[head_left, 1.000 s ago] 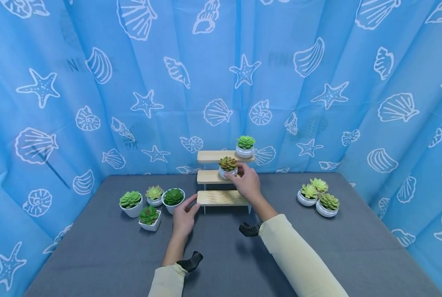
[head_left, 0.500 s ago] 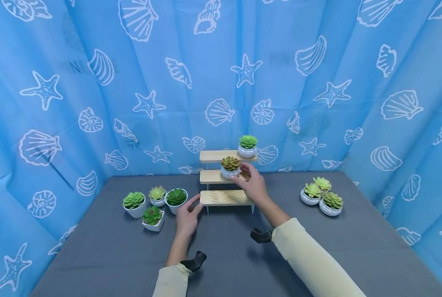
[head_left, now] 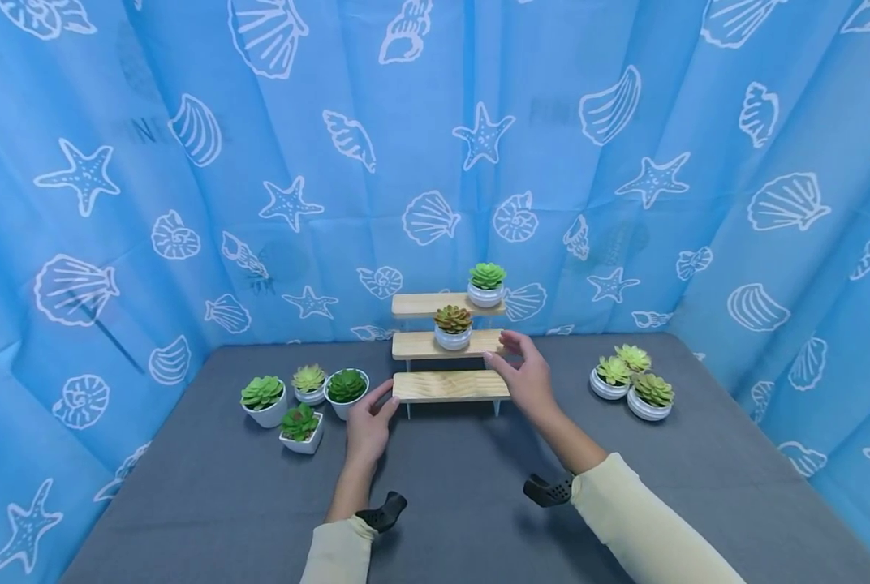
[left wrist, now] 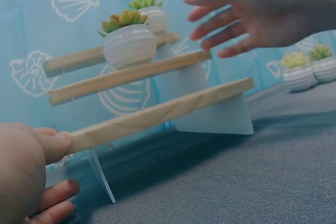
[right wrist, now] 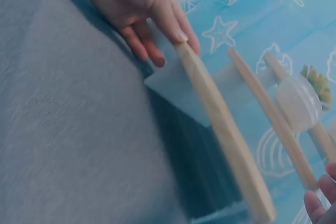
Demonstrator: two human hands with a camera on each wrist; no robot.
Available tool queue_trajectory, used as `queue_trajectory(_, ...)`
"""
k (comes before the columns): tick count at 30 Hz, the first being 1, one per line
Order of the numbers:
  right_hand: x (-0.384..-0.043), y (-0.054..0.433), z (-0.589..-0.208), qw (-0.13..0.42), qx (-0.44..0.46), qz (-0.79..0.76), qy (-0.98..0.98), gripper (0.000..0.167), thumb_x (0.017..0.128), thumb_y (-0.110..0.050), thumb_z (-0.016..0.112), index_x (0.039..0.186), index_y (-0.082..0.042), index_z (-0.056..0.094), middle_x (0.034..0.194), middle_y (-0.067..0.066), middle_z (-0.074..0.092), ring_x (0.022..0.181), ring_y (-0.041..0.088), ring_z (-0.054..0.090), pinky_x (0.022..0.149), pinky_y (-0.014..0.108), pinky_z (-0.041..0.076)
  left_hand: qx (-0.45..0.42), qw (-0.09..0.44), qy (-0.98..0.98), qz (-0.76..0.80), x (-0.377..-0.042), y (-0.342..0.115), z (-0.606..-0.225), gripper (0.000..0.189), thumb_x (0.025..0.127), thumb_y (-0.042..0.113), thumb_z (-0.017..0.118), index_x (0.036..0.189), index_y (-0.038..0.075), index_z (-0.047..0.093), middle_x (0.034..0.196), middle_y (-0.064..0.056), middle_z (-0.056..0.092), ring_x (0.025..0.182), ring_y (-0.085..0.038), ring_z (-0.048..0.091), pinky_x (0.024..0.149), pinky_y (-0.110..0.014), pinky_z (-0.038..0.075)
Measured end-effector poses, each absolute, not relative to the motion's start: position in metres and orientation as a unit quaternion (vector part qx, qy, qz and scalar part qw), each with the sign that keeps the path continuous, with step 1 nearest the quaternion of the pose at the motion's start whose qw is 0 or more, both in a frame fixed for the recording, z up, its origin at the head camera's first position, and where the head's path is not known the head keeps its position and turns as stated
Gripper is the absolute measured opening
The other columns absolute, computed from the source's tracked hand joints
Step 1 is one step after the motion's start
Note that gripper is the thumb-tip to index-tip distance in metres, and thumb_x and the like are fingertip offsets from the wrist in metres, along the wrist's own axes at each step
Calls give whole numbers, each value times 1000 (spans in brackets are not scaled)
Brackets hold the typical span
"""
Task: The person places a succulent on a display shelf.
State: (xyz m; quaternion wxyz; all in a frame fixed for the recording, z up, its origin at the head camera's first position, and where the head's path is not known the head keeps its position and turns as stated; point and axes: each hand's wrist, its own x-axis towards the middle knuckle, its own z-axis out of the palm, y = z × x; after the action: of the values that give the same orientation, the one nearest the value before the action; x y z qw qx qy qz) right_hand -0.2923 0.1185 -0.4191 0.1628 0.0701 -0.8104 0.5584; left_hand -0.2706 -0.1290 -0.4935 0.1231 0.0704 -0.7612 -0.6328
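Note:
A three-step display stand (head_left: pixel 445 388) has pale wooden boards on clear legs. At the left end of its lowest board, my left hand (head_left: pixel 368 430) grips the board between thumb and forefinger, the other fingers hanging below in the left wrist view. On the middle board stands a reddish-green succulent (head_left: pixel 453 328) in a ribbed white pot. A bright green succulent (head_left: pixel 486 284) in a similar pot sits at the right of the top board. My right hand (head_left: pixel 528 380) is off the pots, fingers spread loosely beside the stand's right end, holding nothing.
Left of the stand, several potted succulents are grouped, including a dark green one (head_left: pixel 346 386) close to my left hand and one in a square pot (head_left: pixel 300 428). Three more succulents (head_left: pixel 651 397) cluster at the right. A blue shell-print curtain (head_left: pixel 435 162) hangs behind the grey-covered table (head_left: pixel 464 503).
My right hand has let go of the reddish-green succulent on the middle board and moved right, away from it. The left hand has stayed at the lowest board's end.

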Motion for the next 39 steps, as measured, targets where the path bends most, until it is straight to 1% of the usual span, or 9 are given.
queue_trajectory(11,-277,160,-440,152,25,568,-809,45,94,-16,66,130,5,50,128,24,56,121,35,51,100,47,41,74,119,-764,-630,-271,-129,-493,37,95,15,64,132,14,62,135,-2,59,127,-24,49,99,-46,43)
queue_trajectory(15,-273,172,-446,139,12,570,-810,43,96,-15,64,131,6,49,129,27,55,121,36,51,101,46,42,76,116,-763,-632,-271,-129,-493,37,95,16,64,132,14,62,135,-2,59,126,-23,50,99,-45,44)
queue_trajectory(19,-270,182,-452,116,-13,569,-814,43,97,-18,61,132,5,49,130,25,55,121,34,52,99,43,42,79,117,-763,-630,-272,-130,-492,37,95,16,64,132,14,62,135,-1,59,127,-23,49,100,-45,43)
queue_trajectory(24,-265,198,-458,91,-37,560,-823,45,99,-24,58,133,4,50,130,23,56,117,28,53,92,31,45,85,114,-762,-632,-272,-130,-492,37,95,17,64,132,14,62,134,-1,59,127,-24,50,99,-46,43)
queue_trajectory(27,-260,209,-459,82,-41,552,-829,46,99,-26,58,133,4,51,128,22,57,109,21,56,85,25,47,87,110,-761,-633,-272,-129,-492,37,95,17,64,132,14,62,134,-1,59,127,-24,50,99,-46,43)
queue_trajectory(31,-256,226,-459,69,-38,534,-842,44,99,-27,58,130,4,54,121,19,61,98,12,58,79,26,50,88,112,-761,-633,-271,-128,-492,37,95,17,64,132,14,62,134,-1,59,126,-23,50,99,-45,44)
queue_trajectory(33,-253,233,-458,58,-33,521,-851,43,99,-26,57,129,5,55,117,18,62,95,10,59,78,27,51,87,113,-762,-632,-271,-128,-491,37,96,17,64,132,14,62,134,-1,59,126,-23,51,99,-45,44)
queue_trajectory(35,-250,239,-456,42,-27,503,-863,42,99,-26,57,128,5,56,114,16,64,93,11,60,77,27,52,87,111,-761,-633,-272,-128,-491,37,96,17,63,133,14,62,135,-1,59,125,-23,51,98,-45,44)
queue_trajectory(39,-243,248,-448,16,3,478,-878,42,99,-25,58,125,8,56,110,16,66,92,18,62,74,29,52,86,109,-759,-636,-272,-128,-490,37,96,16,63,133,13,61,135,-2,58,126,-23,50,99,-45,44)
